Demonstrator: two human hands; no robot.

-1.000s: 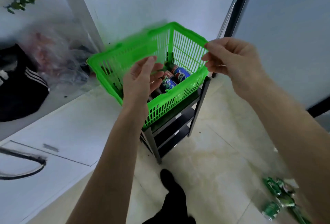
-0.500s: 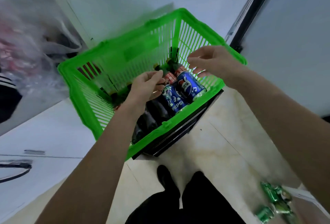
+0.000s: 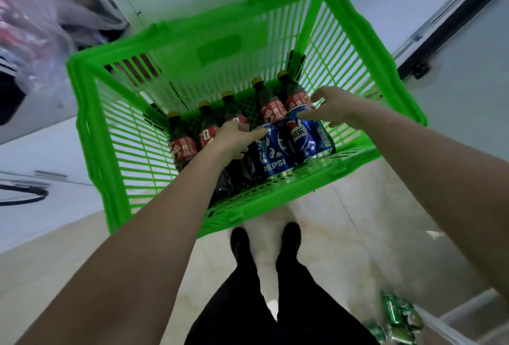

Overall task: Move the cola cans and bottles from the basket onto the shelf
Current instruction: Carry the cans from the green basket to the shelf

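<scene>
Left hand: I'm seeing it reaching into the basket, fingers curling onto the left Pepsi can.
Right hand: fingers closing around the right Pepsi can.
Cola bottles: lying in a row inside the basket.

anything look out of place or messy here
Yes: green cans lie jumbled on the floor at lower right, outside the green basket. Inside it, the cola bottles and blue Pepsi cans lie on their sides, unspilled.
</scene>
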